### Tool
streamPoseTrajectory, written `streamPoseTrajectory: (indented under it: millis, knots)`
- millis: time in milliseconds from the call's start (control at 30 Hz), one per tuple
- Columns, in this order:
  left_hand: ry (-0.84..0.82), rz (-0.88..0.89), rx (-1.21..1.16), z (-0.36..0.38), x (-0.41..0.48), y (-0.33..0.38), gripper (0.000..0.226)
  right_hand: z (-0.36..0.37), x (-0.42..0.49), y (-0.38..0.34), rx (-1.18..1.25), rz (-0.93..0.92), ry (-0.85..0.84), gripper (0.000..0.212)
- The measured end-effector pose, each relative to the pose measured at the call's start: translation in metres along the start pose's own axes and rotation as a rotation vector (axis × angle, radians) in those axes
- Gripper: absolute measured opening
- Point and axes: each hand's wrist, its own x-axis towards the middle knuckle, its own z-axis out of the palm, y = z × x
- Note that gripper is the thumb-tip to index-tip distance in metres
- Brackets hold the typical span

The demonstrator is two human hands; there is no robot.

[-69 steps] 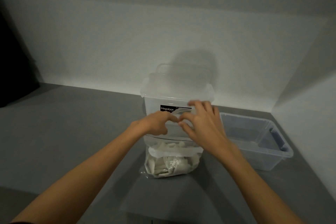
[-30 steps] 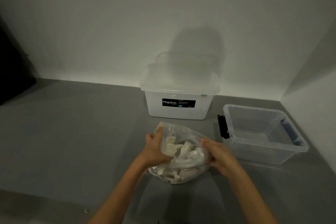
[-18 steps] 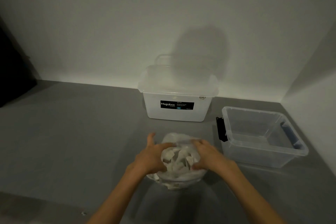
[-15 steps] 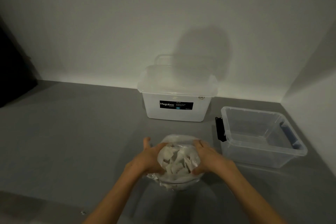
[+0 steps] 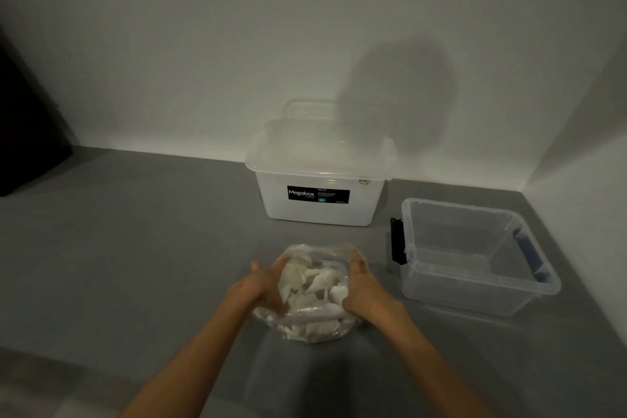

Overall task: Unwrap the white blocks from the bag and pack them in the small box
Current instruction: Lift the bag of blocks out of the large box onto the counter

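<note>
A clear plastic bag (image 5: pixel 312 322) full of white blocks (image 5: pixel 319 283) stands on the grey table in front of me, its mouth spread wide. My left hand (image 5: pixel 258 285) grips the bag's left rim. My right hand (image 5: pixel 364 288) grips the right rim, with fingers hooked over the edge. The small clear box (image 5: pixel 475 285) with a black clip and a blue clip stands to the right of the bag, lidless, nothing visible inside.
A larger translucent lidded tub (image 5: pixel 319 180) labelled Megabox stands behind the bag near the white back wall. A white side wall rises right of the small box. A dark object (image 5: pixel 20 132) sits at the far left.
The bag came down from in front of the tub to the table near me. Both hands have pulled its mouth open wider, showing the blocks.
</note>
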Motion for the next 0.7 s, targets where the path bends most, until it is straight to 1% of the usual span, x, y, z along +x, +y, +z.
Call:
streamPoseTrajectory:
  millis: [67,133,200,233,333,400,567,633,700]
  knots:
    - [-0.066,-0.002,-0.092,0.005,0.006,-0.001,0.112,-0.003,0.004,0.003,0.033,-0.007,-0.094,0.102]
    - [-0.093,0.001,-0.196,0.009,0.01,-0.002,0.107,-0.006,0.006,0.005,0.072,0.015,-0.154,0.093]
    - [-0.048,0.029,-0.274,0.007,0.014,-0.002,0.102,-0.01,0.009,0.006,0.134,0.017,-0.144,0.084]
    - [0.002,0.06,-0.278,0.003,0.018,-0.001,0.103,-0.012,0.013,0.007,0.162,0.007,-0.113,0.082]
    - [0.179,0.184,-0.254,-0.015,0.029,0.003,0.112,-0.027,0.029,0.006,0.187,-0.028,0.04,0.075]
    - [0.221,0.243,-0.263,-0.018,0.036,0.005,0.116,-0.031,0.038,0.006,0.162,-0.023,0.102,0.071]
    - [0.162,0.234,-0.176,0.009,0.056,0.0,0.124,-0.011,0.045,0.009,0.097,-0.001,0.055,0.072]
    - [0.137,0.221,-0.161,0.009,0.06,-0.004,0.121,-0.01,0.048,0.011,0.097,0.018,0.061,0.074]
    - [0.117,0.219,-0.081,0.0,0.057,-0.005,0.112,-0.015,0.049,0.009,0.067,0.032,0.041,0.076]
